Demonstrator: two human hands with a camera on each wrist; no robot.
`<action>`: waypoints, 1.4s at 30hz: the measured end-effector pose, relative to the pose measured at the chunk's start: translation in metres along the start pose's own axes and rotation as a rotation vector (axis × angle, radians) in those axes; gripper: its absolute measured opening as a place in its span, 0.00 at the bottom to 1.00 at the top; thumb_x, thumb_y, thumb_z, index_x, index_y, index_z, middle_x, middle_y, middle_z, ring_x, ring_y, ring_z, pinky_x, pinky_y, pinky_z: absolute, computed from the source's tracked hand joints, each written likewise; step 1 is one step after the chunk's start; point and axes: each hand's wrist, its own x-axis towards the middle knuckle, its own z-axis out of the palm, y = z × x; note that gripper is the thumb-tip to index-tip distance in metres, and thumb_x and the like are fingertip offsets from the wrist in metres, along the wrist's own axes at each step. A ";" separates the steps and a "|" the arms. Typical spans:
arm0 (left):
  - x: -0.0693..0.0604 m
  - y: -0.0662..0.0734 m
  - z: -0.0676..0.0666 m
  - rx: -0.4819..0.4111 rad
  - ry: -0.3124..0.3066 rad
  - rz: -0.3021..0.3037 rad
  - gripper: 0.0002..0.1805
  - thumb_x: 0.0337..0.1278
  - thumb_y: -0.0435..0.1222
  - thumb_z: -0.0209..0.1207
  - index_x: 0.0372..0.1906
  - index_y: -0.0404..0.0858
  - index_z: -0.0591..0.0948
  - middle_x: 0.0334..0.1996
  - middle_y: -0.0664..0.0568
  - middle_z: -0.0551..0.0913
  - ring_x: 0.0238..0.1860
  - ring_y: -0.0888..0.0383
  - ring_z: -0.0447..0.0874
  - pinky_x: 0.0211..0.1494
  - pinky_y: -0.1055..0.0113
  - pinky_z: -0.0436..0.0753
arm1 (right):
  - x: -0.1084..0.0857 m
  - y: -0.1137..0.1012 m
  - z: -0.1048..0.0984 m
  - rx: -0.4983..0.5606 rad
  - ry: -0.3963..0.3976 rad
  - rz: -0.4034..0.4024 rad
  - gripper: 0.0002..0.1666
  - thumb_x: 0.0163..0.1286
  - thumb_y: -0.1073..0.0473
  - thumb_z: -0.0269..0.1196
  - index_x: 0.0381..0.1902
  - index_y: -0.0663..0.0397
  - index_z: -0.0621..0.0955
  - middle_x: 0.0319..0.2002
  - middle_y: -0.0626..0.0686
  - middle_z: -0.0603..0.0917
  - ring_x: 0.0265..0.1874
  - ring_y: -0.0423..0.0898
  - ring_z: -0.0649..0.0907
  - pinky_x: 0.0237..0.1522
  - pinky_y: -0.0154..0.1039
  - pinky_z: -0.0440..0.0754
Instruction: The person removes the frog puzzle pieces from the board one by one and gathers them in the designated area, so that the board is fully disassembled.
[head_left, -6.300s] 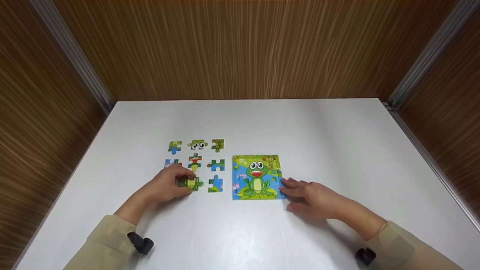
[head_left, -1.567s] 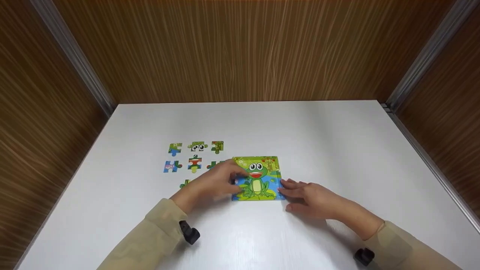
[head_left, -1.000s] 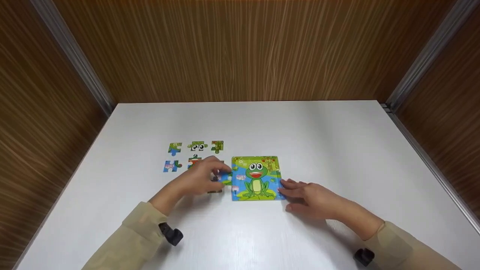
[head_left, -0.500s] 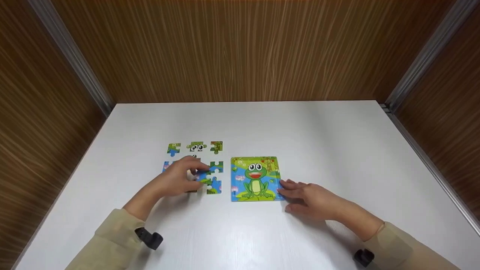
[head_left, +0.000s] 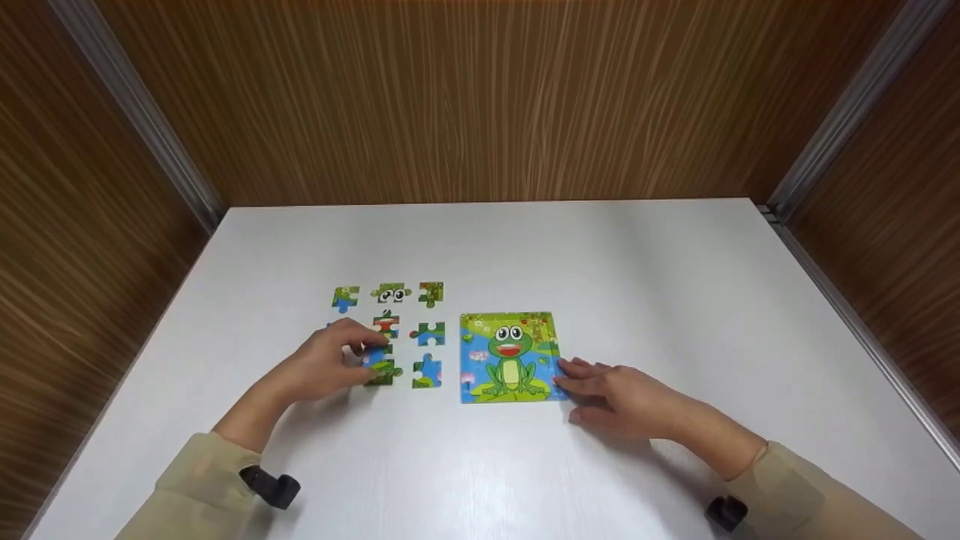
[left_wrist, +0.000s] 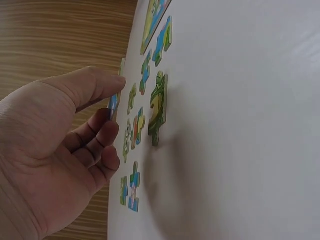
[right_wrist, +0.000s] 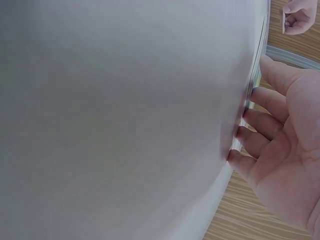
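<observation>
Thumb and fingers of my left hand pinch a blue-and-green jigsaw piece above the table. In the left wrist view that piece shows mostly edge-on between the fingertips. Beneath it lies a piece with the frog's body, partly covered. My right hand rests with extended fingers at the right edge of a square frog puzzle board. The board lies flat and shows the whole frog picture.
Loose jigsaw pieces lie in spaced rows left of the board: an eyes piece, a mouth piece, a blue-green piece, a lower corner piece and others. A wood-grain panel rises behind the white table.
My left hand has moved left, from over the board to above the loose pieces, with a jigsaw piece in its fingers. My right hand has stayed at the board's edge.
</observation>
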 end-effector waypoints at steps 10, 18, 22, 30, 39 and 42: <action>-0.018 -0.023 -0.015 -0.023 0.046 -0.015 0.22 0.59 0.31 0.72 0.60 0.38 0.86 0.53 0.48 0.81 0.51 0.50 0.78 0.56 0.51 0.78 | 0.002 0.000 0.000 0.008 -0.005 0.008 0.35 0.77 0.49 0.68 0.76 0.53 0.75 0.78 0.53 0.69 0.77 0.57 0.68 0.71 0.61 0.70; -0.030 -0.039 -0.025 -0.046 0.052 -0.111 0.25 0.59 0.31 0.73 0.62 0.39 0.85 0.55 0.46 0.81 0.52 0.48 0.77 0.57 0.52 0.77 | 0.002 0.000 -0.001 0.011 -0.006 0.017 0.35 0.77 0.48 0.67 0.77 0.53 0.74 0.79 0.53 0.68 0.77 0.58 0.68 0.71 0.62 0.70; -0.032 -0.046 -0.026 -0.064 0.036 -0.144 0.26 0.58 0.30 0.71 0.63 0.37 0.84 0.57 0.44 0.80 0.53 0.47 0.76 0.58 0.51 0.77 | 0.002 0.001 0.000 0.019 -0.002 0.015 0.36 0.77 0.47 0.68 0.76 0.53 0.75 0.79 0.53 0.68 0.77 0.58 0.68 0.71 0.61 0.70; -0.033 -0.055 -0.024 -0.050 0.029 -0.132 0.25 0.57 0.29 0.72 0.61 0.37 0.85 0.56 0.45 0.81 0.53 0.48 0.76 0.61 0.49 0.75 | 0.001 0.002 0.004 0.036 -0.003 0.027 0.35 0.76 0.47 0.68 0.76 0.52 0.75 0.79 0.52 0.68 0.78 0.57 0.68 0.72 0.61 0.69; -0.035 -0.058 -0.022 -0.068 0.015 -0.150 0.24 0.60 0.31 0.71 0.62 0.38 0.84 0.58 0.45 0.80 0.57 0.47 0.75 0.68 0.46 0.73 | 0.000 -0.002 0.000 0.015 0.003 0.028 0.36 0.76 0.46 0.68 0.76 0.52 0.75 0.78 0.53 0.69 0.76 0.59 0.69 0.71 0.63 0.69; -0.035 -0.058 -0.022 -0.075 0.017 -0.149 0.24 0.60 0.31 0.70 0.63 0.37 0.84 0.59 0.44 0.80 0.57 0.46 0.75 0.69 0.45 0.72 | 0.000 -0.001 -0.001 0.016 0.002 0.014 0.36 0.76 0.46 0.68 0.76 0.53 0.75 0.78 0.54 0.69 0.76 0.60 0.69 0.70 0.63 0.70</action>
